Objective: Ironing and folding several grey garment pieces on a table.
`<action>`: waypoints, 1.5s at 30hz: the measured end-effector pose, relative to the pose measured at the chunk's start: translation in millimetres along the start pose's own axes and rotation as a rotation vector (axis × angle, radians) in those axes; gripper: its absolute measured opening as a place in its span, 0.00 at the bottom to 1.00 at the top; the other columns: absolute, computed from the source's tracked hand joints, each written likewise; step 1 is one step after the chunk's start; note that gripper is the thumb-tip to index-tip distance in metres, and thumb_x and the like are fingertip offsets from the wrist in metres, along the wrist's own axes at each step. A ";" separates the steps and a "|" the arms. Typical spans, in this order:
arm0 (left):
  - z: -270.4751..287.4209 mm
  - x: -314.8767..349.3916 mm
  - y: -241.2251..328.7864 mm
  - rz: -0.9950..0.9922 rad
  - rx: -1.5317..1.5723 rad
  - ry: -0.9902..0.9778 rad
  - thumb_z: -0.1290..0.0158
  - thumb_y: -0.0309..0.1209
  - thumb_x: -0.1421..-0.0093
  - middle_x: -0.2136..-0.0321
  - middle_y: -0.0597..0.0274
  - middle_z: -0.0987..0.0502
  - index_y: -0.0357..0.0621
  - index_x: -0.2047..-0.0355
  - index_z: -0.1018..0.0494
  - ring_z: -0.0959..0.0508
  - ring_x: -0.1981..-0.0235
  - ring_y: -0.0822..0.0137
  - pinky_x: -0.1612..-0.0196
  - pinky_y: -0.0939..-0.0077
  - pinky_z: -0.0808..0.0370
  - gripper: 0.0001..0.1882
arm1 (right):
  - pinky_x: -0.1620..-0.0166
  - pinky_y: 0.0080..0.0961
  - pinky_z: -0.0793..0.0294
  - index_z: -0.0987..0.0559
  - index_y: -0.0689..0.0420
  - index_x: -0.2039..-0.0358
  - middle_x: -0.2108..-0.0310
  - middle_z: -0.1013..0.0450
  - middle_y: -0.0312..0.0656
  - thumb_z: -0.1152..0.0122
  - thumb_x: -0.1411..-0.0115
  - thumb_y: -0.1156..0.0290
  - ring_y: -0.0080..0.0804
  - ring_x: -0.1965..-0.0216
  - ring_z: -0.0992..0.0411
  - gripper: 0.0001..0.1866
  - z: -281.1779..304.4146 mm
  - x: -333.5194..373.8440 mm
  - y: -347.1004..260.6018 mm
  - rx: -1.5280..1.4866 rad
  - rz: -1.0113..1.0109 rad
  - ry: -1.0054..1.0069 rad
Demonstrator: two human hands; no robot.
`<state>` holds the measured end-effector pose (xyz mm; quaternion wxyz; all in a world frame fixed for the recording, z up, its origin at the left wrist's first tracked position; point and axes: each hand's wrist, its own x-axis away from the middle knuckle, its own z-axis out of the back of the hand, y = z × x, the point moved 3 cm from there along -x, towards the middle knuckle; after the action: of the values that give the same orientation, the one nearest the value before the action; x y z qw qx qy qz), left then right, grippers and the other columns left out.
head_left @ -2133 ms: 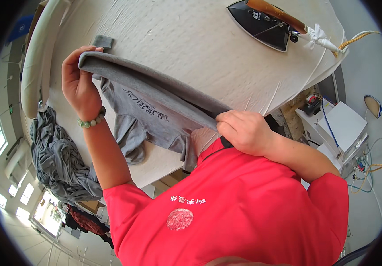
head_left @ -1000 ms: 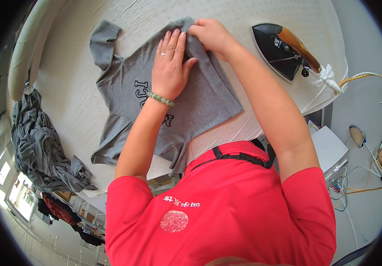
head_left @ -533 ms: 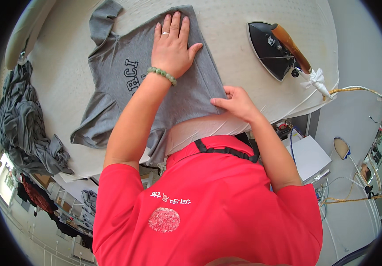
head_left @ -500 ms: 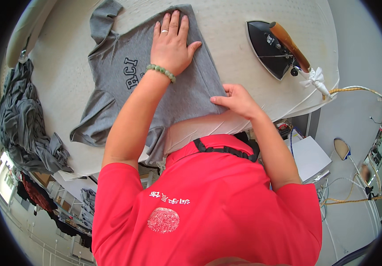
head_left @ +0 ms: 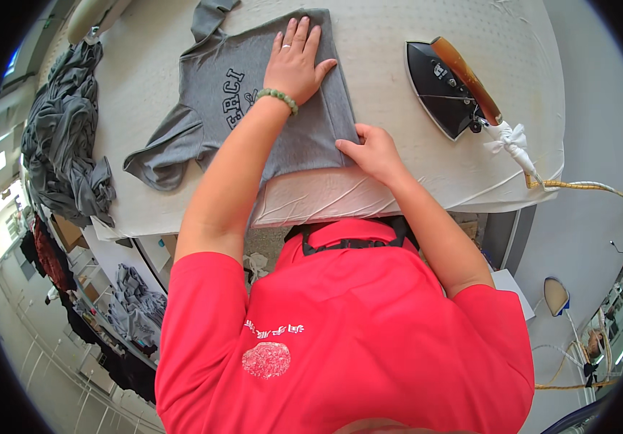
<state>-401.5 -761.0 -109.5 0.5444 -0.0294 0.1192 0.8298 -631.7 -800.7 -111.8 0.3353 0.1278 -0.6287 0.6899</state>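
A grey short-sleeved garment (head_left: 206, 79) with dark lettering lies spread on a pale padded ironing table (head_left: 380, 43). Flat on its far right part rests my left hand (head_left: 293, 69), fingers stretched out; a green bead bracelet circles that wrist and a ring shows on one finger. At the garment's near right corner, my right hand (head_left: 375, 153) pinches the hem edge between thumb and fingers. My left forearm covers part of the lettering and of the cloth's near side. To the right, apart from both hands, an iron (head_left: 441, 90) with a brown handle sits on the table.
A heap of grey garments (head_left: 65, 137) hangs over the table's left end. White cloth wraps the iron's cord (head_left: 586, 185), which runs off to the right. More grey clothing (head_left: 138, 307) lies below at left. A small mirror-like panel (head_left: 556, 296) stands at lower right.
The view has turned slightly. My left hand still presses flat and my right hand still pinches the hem; the garment's near side now shows less overhang at the table's front edge.
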 end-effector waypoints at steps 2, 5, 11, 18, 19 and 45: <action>2.2 15.3 5.9 0.008 0.013 0.080 0.47 0.52 0.30 0.26 0.49 0.41 0.39 0.30 0.36 0.44 0.24 0.48 0.24 0.48 0.47 0.37 | 0.61 0.25 0.22 0.16 0.65 0.60 0.65 0.19 0.36 0.31 0.38 0.69 0.22 0.65 0.23 0.12 3.3 8.1 -22.6 0.178 0.074 0.065; 5.0 37.4 24.1 0.030 0.100 0.109 0.47 0.49 0.30 0.27 0.48 0.38 0.38 0.32 0.34 0.42 0.25 0.47 0.25 0.48 0.45 0.34 | 0.64 0.25 0.24 0.17 0.65 0.57 0.67 0.21 0.35 0.30 0.38 0.69 0.22 0.68 0.25 0.14 2.0 4.6 -13.5 0.124 0.214 0.155; 16.6 94.0 56.7 0.063 0.277 0.085 0.47 0.41 0.29 0.28 0.48 0.37 0.37 0.32 0.34 0.40 0.26 0.45 0.26 0.49 0.42 0.31 | 0.68 0.24 0.26 0.20 0.65 0.49 0.68 0.22 0.34 0.31 0.40 0.70 0.21 0.70 0.26 0.19 6.1 -9.6 -0.5 -0.299 0.138 0.034; 12.0 109.1 83.7 0.116 0.198 0.053 0.47 0.42 0.30 0.28 0.46 0.38 0.34 0.32 0.33 0.41 0.26 0.46 0.24 0.50 0.46 0.32 | 0.61 0.24 0.22 0.23 0.64 0.45 0.60 0.19 0.41 0.38 0.36 0.75 0.23 0.63 0.21 0.19 20.7 -9.3 -10.2 -0.217 -0.086 -0.185; 13.0 109.0 86.1 0.130 0.200 0.060 0.47 0.42 0.30 0.28 0.46 0.38 0.34 0.32 0.33 0.41 0.26 0.46 0.24 0.50 0.46 0.32 | 0.61 0.24 0.22 0.23 0.64 0.45 0.60 0.19 0.41 0.38 0.36 0.75 0.23 0.63 0.21 0.19 19.7 -7.5 -12.4 -0.204 -0.087 -0.193; 40.3 65.7 -120.3 0.043 0.163 0.145 0.46 0.25 0.45 0.35 0.50 0.30 0.44 0.38 0.28 0.35 0.30 0.49 0.26 0.51 0.40 0.31 | 0.26 0.44 0.42 0.32 0.57 0.32 0.33 0.30 0.47 0.45 0.31 0.72 0.45 0.29 0.36 0.27 4.6 -133.5 -94.8 0.782 0.804 0.728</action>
<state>-315.3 -647.3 -102.1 0.5170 -0.0426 0.2258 0.8245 -474.7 -846.9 -116.6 0.1719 -0.2452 -0.1777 0.9374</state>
